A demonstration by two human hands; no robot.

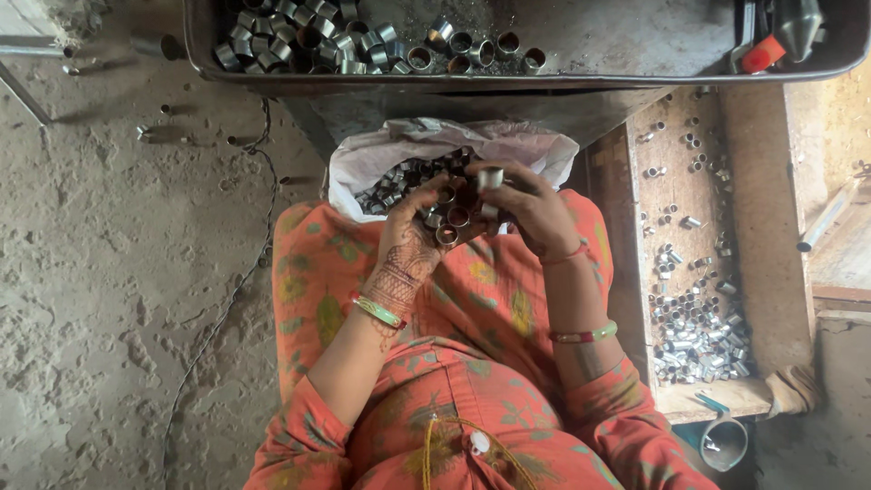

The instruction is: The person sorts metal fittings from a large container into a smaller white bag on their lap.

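Hands pinch metal rings between them, above the ring-filled bag.

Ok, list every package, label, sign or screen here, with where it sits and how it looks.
Bag: on the lap, under both hands; white crumpled plastic, open mouth, filled with short metal rings.
Tray: top of view, beyond the bag; dark metal, shallow, more rings piled in its left part.
Labels, signs, screens: none seen.

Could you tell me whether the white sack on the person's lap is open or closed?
Open: the white sack has its mouth spread, showing metal rings inside.
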